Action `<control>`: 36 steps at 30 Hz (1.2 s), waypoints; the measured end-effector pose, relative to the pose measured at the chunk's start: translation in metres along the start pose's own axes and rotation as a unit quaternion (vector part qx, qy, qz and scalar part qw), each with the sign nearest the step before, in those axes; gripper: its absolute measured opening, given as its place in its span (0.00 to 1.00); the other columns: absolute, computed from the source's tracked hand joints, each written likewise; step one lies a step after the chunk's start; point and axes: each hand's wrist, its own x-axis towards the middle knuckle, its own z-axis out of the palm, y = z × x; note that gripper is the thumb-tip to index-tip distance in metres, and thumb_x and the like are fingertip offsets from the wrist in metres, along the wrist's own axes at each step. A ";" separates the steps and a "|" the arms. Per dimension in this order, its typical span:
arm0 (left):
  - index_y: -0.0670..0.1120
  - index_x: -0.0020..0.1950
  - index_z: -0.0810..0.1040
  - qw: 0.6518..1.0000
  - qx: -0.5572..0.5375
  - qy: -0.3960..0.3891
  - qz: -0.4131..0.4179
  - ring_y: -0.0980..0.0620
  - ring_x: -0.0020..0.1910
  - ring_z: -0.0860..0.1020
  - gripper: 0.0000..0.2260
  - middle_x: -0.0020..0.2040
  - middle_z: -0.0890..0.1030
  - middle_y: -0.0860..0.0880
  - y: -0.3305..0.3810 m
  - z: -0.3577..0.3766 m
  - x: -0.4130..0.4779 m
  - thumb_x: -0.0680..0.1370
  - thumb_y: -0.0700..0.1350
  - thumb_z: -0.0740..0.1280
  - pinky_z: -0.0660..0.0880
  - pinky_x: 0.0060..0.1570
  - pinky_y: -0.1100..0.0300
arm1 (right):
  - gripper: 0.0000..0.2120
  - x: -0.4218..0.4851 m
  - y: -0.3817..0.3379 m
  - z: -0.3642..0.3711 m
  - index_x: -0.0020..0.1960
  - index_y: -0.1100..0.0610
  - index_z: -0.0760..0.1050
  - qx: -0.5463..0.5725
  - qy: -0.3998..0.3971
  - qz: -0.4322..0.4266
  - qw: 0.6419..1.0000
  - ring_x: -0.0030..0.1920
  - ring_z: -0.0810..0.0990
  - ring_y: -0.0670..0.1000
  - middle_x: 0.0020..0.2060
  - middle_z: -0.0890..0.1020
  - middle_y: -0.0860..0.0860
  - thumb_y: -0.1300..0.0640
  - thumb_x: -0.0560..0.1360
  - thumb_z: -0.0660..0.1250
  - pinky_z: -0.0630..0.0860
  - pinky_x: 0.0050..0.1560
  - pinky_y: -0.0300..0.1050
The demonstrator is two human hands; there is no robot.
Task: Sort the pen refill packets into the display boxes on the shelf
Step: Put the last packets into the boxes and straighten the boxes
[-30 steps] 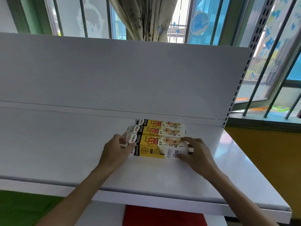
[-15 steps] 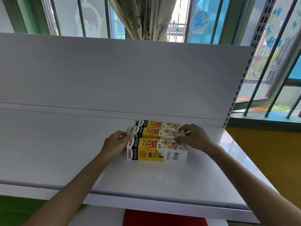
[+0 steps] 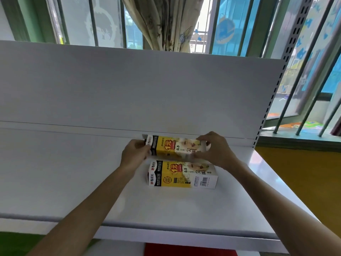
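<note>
A yellow, white and black pen refill box (image 3: 173, 147) is held just above the white shelf (image 3: 73, 182), near its back panel. My left hand (image 3: 133, 156) grips the box's left end, where a white flap sticks out. My right hand (image 3: 215, 151) grips its right end, fingers curled over the top. A second box of the same kind (image 3: 181, 175) lies flat on the shelf just in front, touched by neither hand. Any third box behind the held one is hidden.
The shelf's white back panel (image 3: 129, 93) rises right behind the boxes. A perforated upright (image 3: 273, 93) marks the shelf's right end. Beyond it are window bars (image 3: 302, 74) and a curtain (image 3: 166, 23). Something red (image 3: 184, 251) lies below the shelf's front edge.
Both hands left the front box, which now lies on the shelf, and moved back to a box behind it. That rear box is now gripped at both ends and raised.
</note>
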 end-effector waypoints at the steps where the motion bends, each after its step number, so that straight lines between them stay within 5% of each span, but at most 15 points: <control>1: 0.44 0.58 0.73 0.999 -0.017 0.029 0.030 0.48 0.52 0.77 0.12 0.55 0.78 0.45 0.006 -0.004 -0.001 0.75 0.41 0.67 0.75 0.57 0.50 | 0.29 0.000 -0.004 0.001 0.61 0.58 0.75 0.004 0.036 -0.027 0.999 0.52 0.74 0.51 0.53 0.75 0.52 0.49 0.63 0.77 0.73 0.46 0.39; 4: 0.45 0.64 0.68 0.986 -0.061 0.110 0.107 0.54 0.54 0.73 0.20 0.60 0.72 0.50 0.034 -0.015 -0.015 0.75 0.46 0.69 0.72 0.48 0.68 | 0.27 -0.003 -0.024 0.004 0.59 0.60 0.75 0.040 0.136 -0.072 0.987 0.52 0.75 0.52 0.52 0.76 0.53 0.51 0.64 0.77 0.79 0.47 0.46; 8: 0.49 0.68 0.61 0.980 -0.121 0.014 0.155 0.55 0.54 0.74 0.32 0.61 0.70 0.52 0.057 -0.017 -0.047 0.69 0.55 0.69 0.75 0.52 0.60 | 0.26 -0.024 -0.060 0.020 0.55 0.60 0.75 0.060 0.207 -0.068 0.974 0.49 0.77 0.53 0.48 0.78 0.52 0.47 0.64 0.76 0.80 0.41 0.52; 11: 0.52 0.69 0.57 0.976 -0.125 -0.004 0.178 0.53 0.55 0.76 0.33 0.59 0.70 0.51 0.056 -0.018 -0.056 0.70 0.52 0.70 0.77 0.38 0.70 | 0.27 -0.055 -0.082 0.040 0.48 0.59 0.73 -0.007 0.240 -0.105 0.965 0.41 0.77 0.52 0.42 0.77 0.52 0.37 0.63 0.68 0.77 0.33 0.49; 17: 0.55 0.70 0.55 0.976 -0.112 -0.020 0.183 0.60 0.50 0.75 0.34 0.59 0.74 0.49 0.043 -0.023 -0.067 0.71 0.44 0.72 0.72 0.38 0.70 | 0.25 -0.094 -0.084 0.059 0.45 0.55 0.64 -0.002 0.197 -0.103 0.975 0.38 0.73 0.49 0.41 0.74 0.51 0.36 0.63 0.66 0.66 0.32 0.32; 20: 0.58 0.68 0.56 0.973 -0.038 -0.083 0.212 0.64 0.46 0.75 0.35 0.54 0.76 0.51 0.036 -0.027 -0.081 0.70 0.42 0.73 0.73 0.37 0.75 | 0.25 -0.110 -0.078 0.065 0.48 0.55 0.67 -0.003 0.142 -0.114 0.983 0.42 0.74 0.48 0.44 0.76 0.50 0.35 0.66 0.64 0.74 0.36 0.41; 22: 0.59 0.67 0.57 0.966 -0.012 -0.124 0.226 0.59 0.49 0.76 0.35 0.56 0.76 0.52 0.029 -0.028 -0.088 0.68 0.42 0.74 0.76 0.45 0.67 | 0.22 -0.117 -0.079 0.065 0.54 0.56 0.70 0.063 0.110 -0.113 0.986 0.47 0.76 0.47 0.49 0.76 0.49 0.39 0.70 0.63 0.77 0.45 0.48; 26: 0.65 0.59 0.60 0.949 0.015 -0.185 0.254 0.56 0.55 0.75 0.31 0.57 0.74 0.55 0.028 -0.031 -0.092 0.68 0.44 0.75 0.76 0.48 0.64 | 0.22 -0.110 -0.093 0.044 0.63 0.49 0.67 0.195 0.128 -0.070 0.970 0.55 0.77 0.42 0.56 0.77 0.44 0.43 0.72 0.64 0.78 0.53 0.41; 28: 0.66 0.58 0.59 0.944 0.025 -0.196 0.263 0.57 0.54 0.75 0.31 0.57 0.74 0.54 0.032 -0.034 -0.089 0.68 0.44 0.74 0.76 0.46 0.68 | 0.20 -0.102 -0.104 0.030 0.63 0.43 0.65 0.228 0.130 -0.081 0.961 0.57 0.75 0.38 0.57 0.75 0.38 0.49 0.72 0.66 0.75 0.53 0.33; 32: 0.63 0.60 0.60 0.949 0.027 -0.192 0.249 0.51 0.58 0.76 0.31 0.60 0.75 0.51 0.033 -0.037 -0.079 0.68 0.41 0.75 0.78 0.52 0.54 | 0.20 -0.085 -0.123 0.013 0.61 0.40 0.64 0.289 0.122 -0.093 0.945 0.55 0.73 0.30 0.56 0.71 0.32 0.57 0.75 0.65 0.72 0.46 0.24; 36: 0.65 0.60 0.59 0.944 0.039 -0.202 0.259 0.53 0.57 0.76 0.33 0.57 0.74 0.53 0.036 -0.033 -0.074 0.68 0.40 0.75 0.78 0.49 0.58 | 0.17 -0.067 -0.124 0.004 0.61 0.45 0.68 0.278 0.134 -0.103 0.946 0.51 0.73 0.27 0.54 0.72 0.36 0.58 0.76 0.64 0.71 0.41 0.23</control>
